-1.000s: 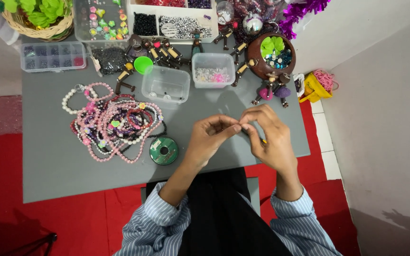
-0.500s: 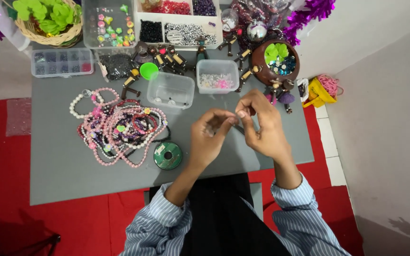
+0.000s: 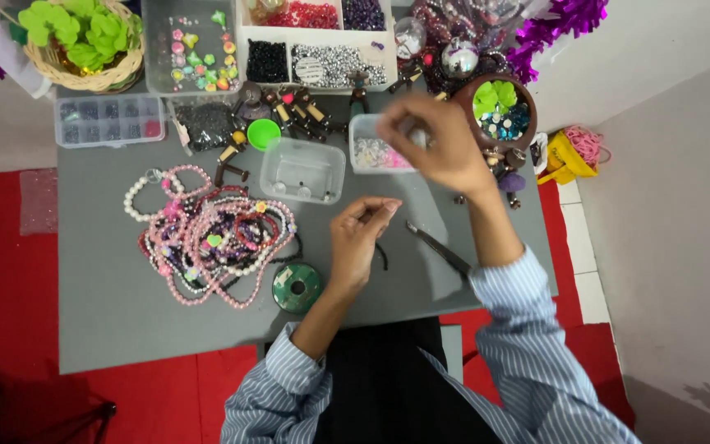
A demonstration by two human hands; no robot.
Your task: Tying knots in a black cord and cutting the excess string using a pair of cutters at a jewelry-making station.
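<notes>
Two hands: both over the grey table, well apart from each other
Table [image 3: 108, 321]: grey, flat, on red floor covering, crowded along the far edge
Bracelet heap [image 3: 211, 238]: pink, white and dark bead strands, piled left of the left hand
Divided tray [image 3: 322, 41]: white compartments with black, silver, red and purple beads, at the far edge
Basket [image 3: 84, 41]: woven, filled with green leaf shapes, far left corner
Brown bowl [image 3: 499, 111]: round, holding green and blue pieces, just beside the right hand
Right hand [image 3: 437, 148]: raised over the small bead box, blurred; fingers curled close together, cannot tell what is held
Left hand [image 3: 359, 238]: near the table middle, thumb and forefinger pinched together; something very thin maybe between them, too small to tell
Clear box [image 3: 301, 170]: plastic, almost empty, between bracelet heap and right hand
Small bead box [image 3: 371, 152]: pale beads inside, partly hidden under the right hand
Thread spool [image 3: 296, 288]: dark green, flat, near the left wrist
Pliers [image 3: 441, 249]: dark, lying below the right forearm
</notes>
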